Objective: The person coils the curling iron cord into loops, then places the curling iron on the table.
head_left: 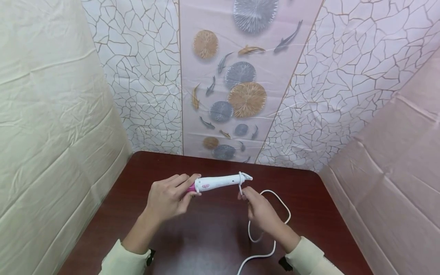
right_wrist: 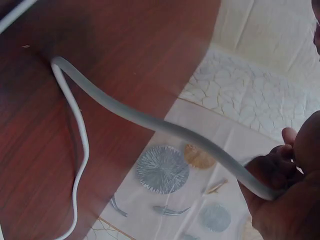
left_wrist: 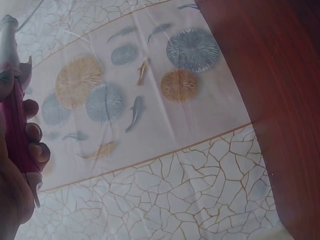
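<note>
My left hand (head_left: 168, 196) grips the pink end of a white-and-pink hair iron (head_left: 220, 182), held above the table with its white handle pointing right. In the left wrist view, fingers curl round the iron's pink body (left_wrist: 16, 135). A white cord (head_left: 289, 214) passes round the handle's narrow right end. Just below that end, my right hand (head_left: 262, 210) pinches the cord between thumb and fingers. From the right hand (right_wrist: 295, 200) the cord (right_wrist: 150, 120) runs down toward the tabletop in the right wrist view.
The dark red-brown table (head_left: 206, 236) carries the loose loops of cord on its right side. Pale cloth walls surround it left and right, and a patterned backdrop (head_left: 220, 76) with fish and round motifs hangs behind. Both sleeves are pale.
</note>
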